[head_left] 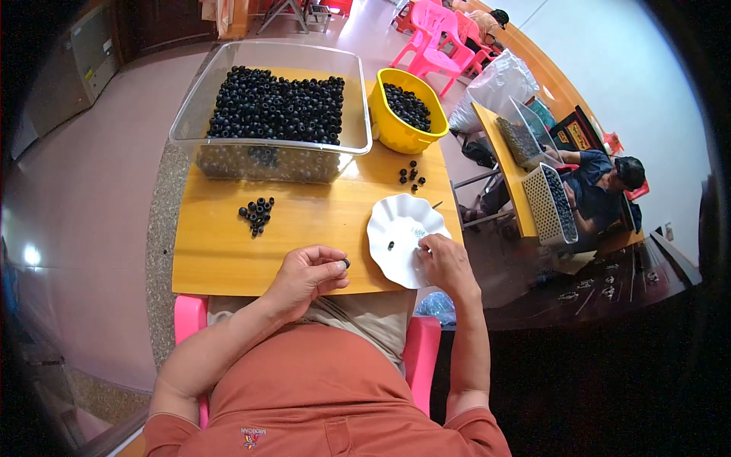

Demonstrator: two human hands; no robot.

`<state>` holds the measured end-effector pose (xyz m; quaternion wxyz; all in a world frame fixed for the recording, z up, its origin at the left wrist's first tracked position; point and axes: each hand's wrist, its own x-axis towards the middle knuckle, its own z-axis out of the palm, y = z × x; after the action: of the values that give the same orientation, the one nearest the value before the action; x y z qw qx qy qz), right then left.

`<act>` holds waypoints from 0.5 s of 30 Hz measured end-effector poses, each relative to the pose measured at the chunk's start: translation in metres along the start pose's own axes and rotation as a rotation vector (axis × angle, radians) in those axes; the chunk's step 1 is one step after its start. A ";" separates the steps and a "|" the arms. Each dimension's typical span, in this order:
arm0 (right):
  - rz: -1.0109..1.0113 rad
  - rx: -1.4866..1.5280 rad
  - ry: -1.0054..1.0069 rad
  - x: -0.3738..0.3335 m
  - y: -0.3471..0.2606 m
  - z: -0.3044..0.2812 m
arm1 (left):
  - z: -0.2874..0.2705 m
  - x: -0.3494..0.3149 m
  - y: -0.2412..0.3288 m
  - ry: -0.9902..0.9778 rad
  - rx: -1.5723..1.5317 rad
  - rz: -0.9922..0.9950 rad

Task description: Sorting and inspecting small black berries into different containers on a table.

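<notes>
My left hand [307, 278] pinches a black bead [346, 263] between thumb and fingertip, just above the near edge of the table. At the right rim of a white wavy-edged plate [386, 215], my right hand [451, 268] has its thumb and fingers drawn together; whatever is between them is too small or hidden. Small pale-blue bits [416, 232] lie on the plate beside those fingertips. One black bead [391, 245] rests on the plate's left part. A loose group of black beads [257, 215] lies on the table beyond my left hand.
A clear plastic bin [358, 99] of black beads stands at the table's [320, 217] far side. Right of it is a yellow basket [396, 137] of similar pieces, with several loose ones [413, 177] in front. Another person [594, 186] works at a table to the right. Pink chairs [430, 38] stand behind.
</notes>
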<state>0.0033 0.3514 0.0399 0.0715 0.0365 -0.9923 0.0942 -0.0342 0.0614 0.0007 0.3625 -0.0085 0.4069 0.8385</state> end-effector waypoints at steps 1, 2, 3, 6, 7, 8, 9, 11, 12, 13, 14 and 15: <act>0.000 0.000 0.000 0.000 -0.001 -0.001 | 0.000 0.000 0.000 -0.003 -0.001 0.001; -0.003 -0.005 -0.020 0.001 -0.001 -0.001 | 0.000 0.000 0.000 -0.006 -0.001 0.003; -0.006 -0.010 -0.039 0.001 -0.002 -0.002 | 0.000 0.000 0.000 -0.006 -0.001 0.003; 0.011 -0.032 -0.081 0.002 -0.009 -0.006 | -0.001 0.000 0.000 -0.006 -0.005 0.007; 0.010 -0.032 -0.081 0.002 -0.009 -0.006 | 0.000 0.000 0.000 -0.007 -0.003 0.007; 0.002 -0.040 -0.105 0.003 -0.009 -0.006 | 0.000 0.000 0.000 -0.009 -0.001 0.007; -0.006 -0.048 -0.129 0.003 -0.009 -0.006 | 0.000 0.000 0.000 -0.010 -0.001 0.007; -0.036 -0.007 -0.075 0.000 -0.008 -0.004 | -0.001 0.000 0.000 -0.019 0.000 -0.007; -0.065 0.034 -0.020 -0.001 -0.008 -0.003 | -0.001 0.000 0.000 -0.018 0.000 -0.007; -0.066 0.035 -0.021 -0.002 -0.008 -0.003 | -0.001 0.000 0.000 -0.018 -0.001 -0.007; -0.076 0.076 0.001 -0.002 -0.007 -0.002 | -0.002 0.000 0.000 -0.017 -0.001 -0.006; -0.087 0.118 0.023 -0.002 -0.006 -0.002 | -0.002 0.000 -0.001 -0.016 -0.001 -0.006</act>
<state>0.0065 0.3458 0.0425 0.0847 0.0826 -0.9816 0.1500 -0.0346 0.0606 -0.0012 0.3681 -0.0032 0.4036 0.8376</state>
